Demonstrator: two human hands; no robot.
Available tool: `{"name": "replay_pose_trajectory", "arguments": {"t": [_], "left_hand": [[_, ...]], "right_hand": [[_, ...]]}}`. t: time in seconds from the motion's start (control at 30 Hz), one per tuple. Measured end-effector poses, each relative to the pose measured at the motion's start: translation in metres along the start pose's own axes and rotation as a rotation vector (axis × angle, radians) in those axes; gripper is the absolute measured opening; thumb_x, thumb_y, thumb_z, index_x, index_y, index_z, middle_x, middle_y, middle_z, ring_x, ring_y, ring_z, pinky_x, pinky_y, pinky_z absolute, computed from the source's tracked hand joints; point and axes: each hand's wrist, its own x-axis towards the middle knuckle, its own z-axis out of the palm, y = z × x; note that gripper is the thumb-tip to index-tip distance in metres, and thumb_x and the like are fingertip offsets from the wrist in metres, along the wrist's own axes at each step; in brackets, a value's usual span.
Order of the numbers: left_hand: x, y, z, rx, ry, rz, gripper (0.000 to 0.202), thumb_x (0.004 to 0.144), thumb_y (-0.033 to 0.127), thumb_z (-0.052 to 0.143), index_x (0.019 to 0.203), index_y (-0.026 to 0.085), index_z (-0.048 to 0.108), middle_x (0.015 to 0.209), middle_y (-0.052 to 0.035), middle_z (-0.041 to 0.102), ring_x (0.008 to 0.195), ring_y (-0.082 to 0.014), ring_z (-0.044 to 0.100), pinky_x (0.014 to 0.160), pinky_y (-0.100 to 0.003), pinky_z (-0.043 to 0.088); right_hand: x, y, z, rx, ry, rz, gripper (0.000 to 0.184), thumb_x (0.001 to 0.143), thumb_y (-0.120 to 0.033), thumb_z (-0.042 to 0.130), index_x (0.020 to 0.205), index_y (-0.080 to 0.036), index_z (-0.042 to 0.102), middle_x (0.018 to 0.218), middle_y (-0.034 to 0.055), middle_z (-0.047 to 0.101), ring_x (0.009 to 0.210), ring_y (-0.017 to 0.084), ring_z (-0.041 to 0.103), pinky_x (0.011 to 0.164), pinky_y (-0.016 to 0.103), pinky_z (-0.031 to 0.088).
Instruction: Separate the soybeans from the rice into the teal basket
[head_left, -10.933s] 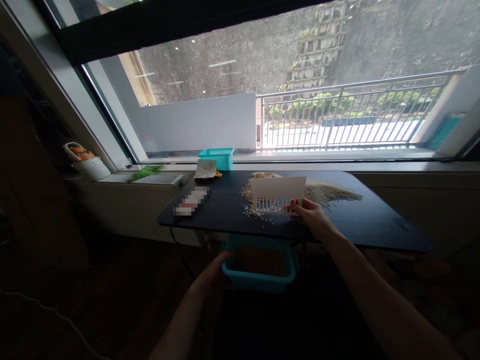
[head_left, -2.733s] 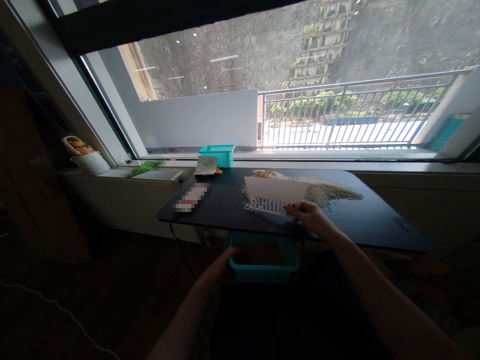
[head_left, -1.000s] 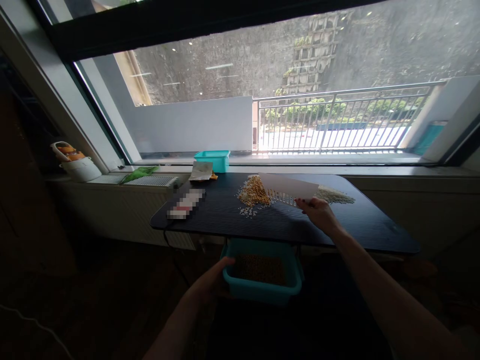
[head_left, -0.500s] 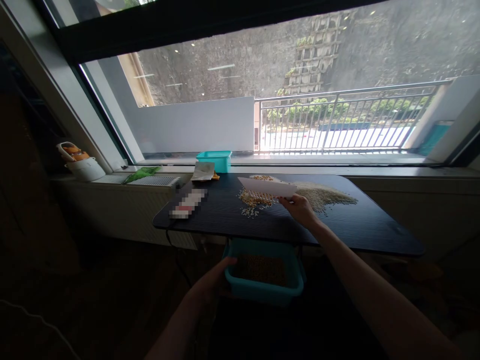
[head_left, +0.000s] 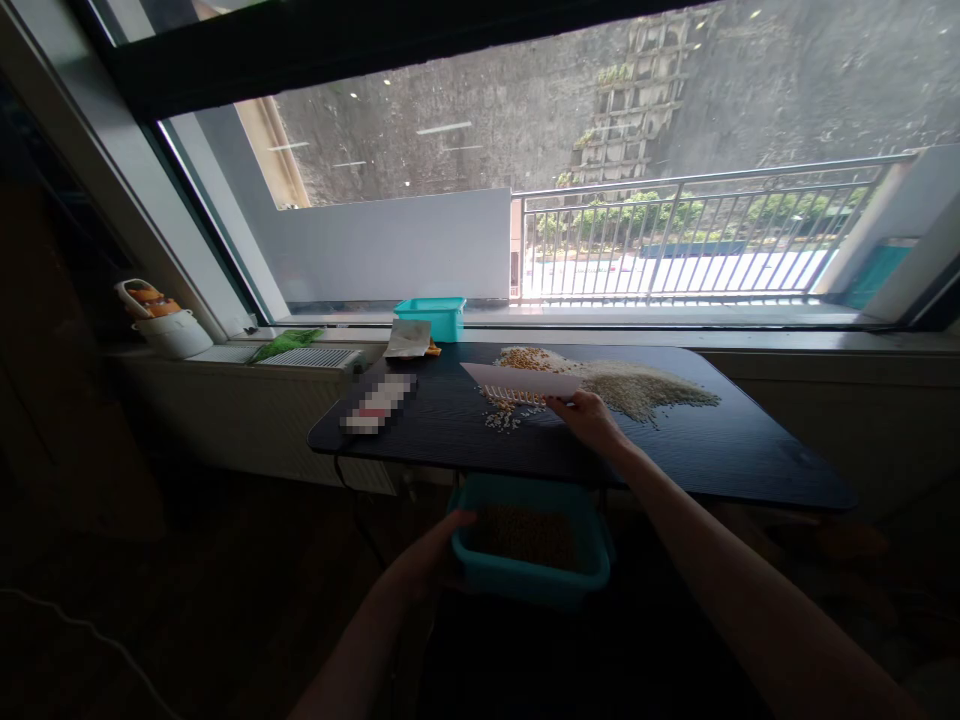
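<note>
My right hand [head_left: 591, 422] pinches the right end of a white flat sheet with a comb-like toothed lower edge [head_left: 519, 379]. It holds the sheet slantwise above the dark table [head_left: 720, 460]. Under and behind the sheet lie yellow kernels [head_left: 526, 357], partly hidden by it. A spread of pale small grains [head_left: 649, 390] reaches to the right. Below the table's front edge, my left hand [head_left: 429, 555] grips the left rim of a turquoise plastic tub [head_left: 525, 580], thumb over the edge. Brownish kernels [head_left: 529, 535] cover the tub's bottom, dim in shadow.
A second turquoise tub [head_left: 442, 318] stands at the table's back left, with a paper packet [head_left: 409, 339] before it. A blurred-out flat item [head_left: 379, 404] lies at the left. Behind are a radiator [head_left: 307, 360], a white basket [head_left: 172, 332] and a window.
My right hand has moved slightly left with the toothed sheet, uncovering more yellow kernels behind it. My left hand and the tub it grips stay nearly in place.
</note>
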Motion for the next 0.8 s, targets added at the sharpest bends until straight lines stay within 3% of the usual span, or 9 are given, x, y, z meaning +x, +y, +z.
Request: {"name": "replay_pose_trajectory", "arguments": {"t": [0.33,0.53,0.8], "left_hand": [[0.001,-0.001,0.000,-0.010,-0.011,0.007,0.067,0.071,0.054,0.060,0.127,0.020,0.049,0.112,-0.0118,0.062,0.098,-0.0282,0.060,0.071,-0.039,0.053],[0.001,0.000,-0.001,-0.004,-0.012,0.003,0.065,0.071,0.054,0.059,0.127,0.021,0.048,0.116,-0.0117,0.061,0.104,-0.0296,0.058,0.074,-0.041,0.053],[0.001,-0.001,-0.001,-0.007,-0.020,0.000,0.064,0.069,0.055,0.060,0.123,0.023,0.052,0.115,-0.0106,0.062,0.105,-0.0293,0.058,0.076,-0.042,0.053]], "right_hand": [[-0.020,-0.006,-0.017,0.057,-0.082,0.020,0.036,0.071,-0.049,0.060,0.078,-0.015,0.071,0.070,0.0042,0.069,0.066,0.021,0.062,0.058,0.028,0.046],[-0.013,-0.005,-0.028,0.009,0.009,0.067,0.036,0.070,-0.049,0.059,0.074,-0.015,0.071,0.067,0.0044,0.068,0.065,0.020,0.060,0.058,0.028,0.045],[-0.013,0.002,-0.034,0.038,-0.040,0.092,0.038,0.065,-0.053,0.062,0.066,-0.015,0.068,0.059,0.0024,0.064,0.061,0.018,0.058,0.055,0.027,0.043]]}}
